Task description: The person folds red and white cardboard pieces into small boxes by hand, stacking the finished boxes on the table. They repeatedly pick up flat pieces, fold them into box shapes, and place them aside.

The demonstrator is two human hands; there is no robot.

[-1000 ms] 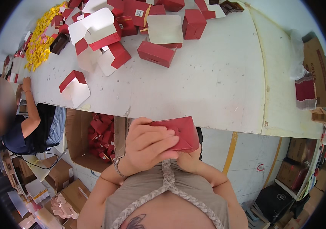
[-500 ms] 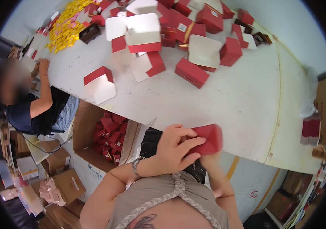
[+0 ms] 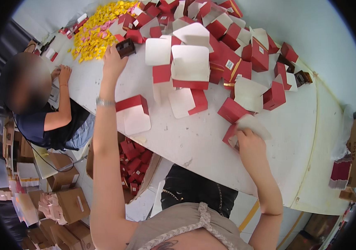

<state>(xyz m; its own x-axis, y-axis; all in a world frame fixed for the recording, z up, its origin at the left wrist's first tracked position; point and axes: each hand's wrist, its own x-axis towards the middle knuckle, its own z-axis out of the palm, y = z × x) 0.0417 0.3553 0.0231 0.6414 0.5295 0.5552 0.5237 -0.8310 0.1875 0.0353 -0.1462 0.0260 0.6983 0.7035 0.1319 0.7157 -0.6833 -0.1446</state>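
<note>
Reaching far left across the white surface (image 3: 211, 141), our left hand (image 3: 113, 62) closes its fingers on a small dark brown box (image 3: 126, 47) beside the yellow pile (image 3: 97, 31); our right hand (image 3: 248, 139) grips a red folded carton (image 3: 233, 135) near the edge; stretched so wide, we could knock the open red-and-white carton (image 3: 133, 114) off, or let the held carton spring open.

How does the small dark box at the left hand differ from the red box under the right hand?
The small dark box is dark brown; the red box is red outside with a white flap. The dark box is smaller and lies far up the table by the yellow pile; the red box lies near the front edge. The left hand touches the dark box at its side; the right hand rests on the red box. Both sit on the white table.
</note>
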